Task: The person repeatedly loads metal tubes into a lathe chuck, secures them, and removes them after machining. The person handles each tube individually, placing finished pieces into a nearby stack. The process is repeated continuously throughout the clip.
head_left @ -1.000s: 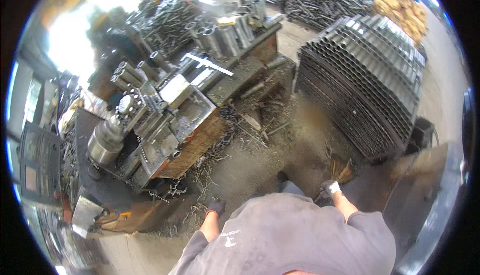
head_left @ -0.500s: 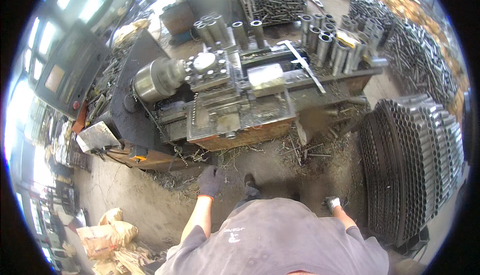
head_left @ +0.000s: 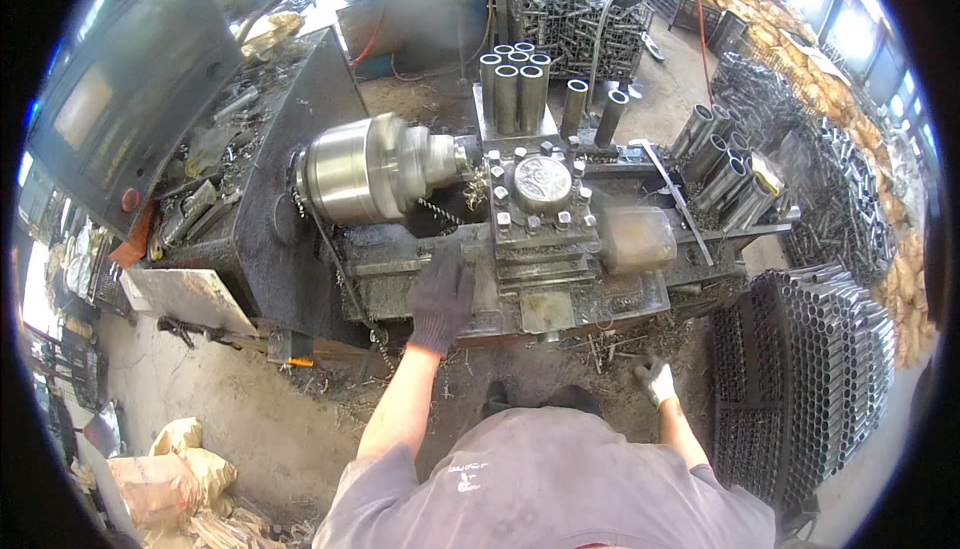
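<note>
The lathe chuck [head_left: 352, 171] is seen ahead-left of the left hand [head_left: 441, 299], fingers extended; the right hand's [head_left: 657, 381] grip cannot be discerned.

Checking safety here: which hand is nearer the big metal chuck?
The left hand, below and somewhat right of the chuck in the picture; the right hand is lower and much farther right.

Crumpled tan sacks [head_left: 170, 484] at lower left
</note>
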Available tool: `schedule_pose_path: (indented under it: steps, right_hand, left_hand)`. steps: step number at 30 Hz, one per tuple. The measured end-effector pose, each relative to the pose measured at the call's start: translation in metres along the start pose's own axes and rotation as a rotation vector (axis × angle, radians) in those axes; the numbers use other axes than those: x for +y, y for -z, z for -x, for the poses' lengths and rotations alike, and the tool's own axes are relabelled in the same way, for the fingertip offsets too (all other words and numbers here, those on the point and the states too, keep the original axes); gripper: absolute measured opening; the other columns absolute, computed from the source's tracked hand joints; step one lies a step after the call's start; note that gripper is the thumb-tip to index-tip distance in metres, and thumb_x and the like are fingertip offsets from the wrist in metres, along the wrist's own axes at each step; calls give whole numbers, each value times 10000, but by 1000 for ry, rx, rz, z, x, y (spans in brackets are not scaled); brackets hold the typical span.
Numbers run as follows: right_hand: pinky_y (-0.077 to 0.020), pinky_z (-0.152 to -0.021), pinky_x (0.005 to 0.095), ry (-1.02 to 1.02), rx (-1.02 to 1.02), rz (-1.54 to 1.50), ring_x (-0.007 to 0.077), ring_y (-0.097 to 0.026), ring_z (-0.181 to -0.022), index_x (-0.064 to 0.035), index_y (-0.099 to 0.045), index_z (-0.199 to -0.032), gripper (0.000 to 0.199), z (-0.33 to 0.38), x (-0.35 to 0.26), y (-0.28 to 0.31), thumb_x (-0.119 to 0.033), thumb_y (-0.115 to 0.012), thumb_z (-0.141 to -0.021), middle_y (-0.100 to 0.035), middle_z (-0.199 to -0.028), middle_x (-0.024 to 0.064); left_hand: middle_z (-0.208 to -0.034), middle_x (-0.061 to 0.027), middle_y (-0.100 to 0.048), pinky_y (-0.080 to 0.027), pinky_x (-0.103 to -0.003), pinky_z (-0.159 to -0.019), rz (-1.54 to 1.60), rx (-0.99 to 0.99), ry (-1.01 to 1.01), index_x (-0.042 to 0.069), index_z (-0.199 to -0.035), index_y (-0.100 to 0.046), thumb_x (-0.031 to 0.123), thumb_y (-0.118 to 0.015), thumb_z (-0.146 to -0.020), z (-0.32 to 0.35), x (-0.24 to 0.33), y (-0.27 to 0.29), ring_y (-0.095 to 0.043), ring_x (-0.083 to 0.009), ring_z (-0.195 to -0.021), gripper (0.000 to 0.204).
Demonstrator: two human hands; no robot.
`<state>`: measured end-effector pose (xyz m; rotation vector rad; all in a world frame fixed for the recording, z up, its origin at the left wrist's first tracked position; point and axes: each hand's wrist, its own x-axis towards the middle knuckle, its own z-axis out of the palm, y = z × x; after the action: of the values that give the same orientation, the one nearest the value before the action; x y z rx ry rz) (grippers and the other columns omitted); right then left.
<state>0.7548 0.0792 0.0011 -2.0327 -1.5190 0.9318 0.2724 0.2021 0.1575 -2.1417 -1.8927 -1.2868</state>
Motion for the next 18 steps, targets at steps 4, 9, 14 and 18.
schedule_pose_path:
  steps: [4,9,14,18]
  right_hand:
    - [-599,-927,401,278,73,-302,255,-742,-921,34,-764,-1075,253,-12,-172,61,-100,-693,-873,-784,-1022,181]
    - [-558,-1054,402,858,110,-39,303,-747,-1146,-6,-731,-1295,459,-61,-354,108,-81,-741,-842,-724,-1339,213]
    - [-606,-957,402,888,-194,202,298,-759,-1108,-13,-413,-1588,835,-165,-499,73,-280,-803,-900,-708,-1355,213]
    - [-568,-859,400,515,-675,614,247,-728,-967,-83,-564,-1487,735,-245,-558,9,-527,-762,-937,-727,-1240,127]
  left_hand:
    - [-1070,-146,-761,-574,-396,-873,369,48,426,33,-1055,-727,257,-722,-975,76,-34,19,-728,-299,-995,238]
    - [-1147,-133,-726,-550,-391,-899,413,658,1046,11,-1228,-693,408,-597,-1072,167,-134,71,-682,-251,-1057,438]
    - [-1376,-231,-658,-535,-463,-982,-99,840,1338,24,-1436,-589,374,-519,-1119,203,-189,126,-646,-364,-1237,477]
    - [-1359,-212,-661,-521,-440,-1006,-289,716,1033,2,-1376,-621,456,-517,-1118,214,-198,137,-651,-354,-1164,533]
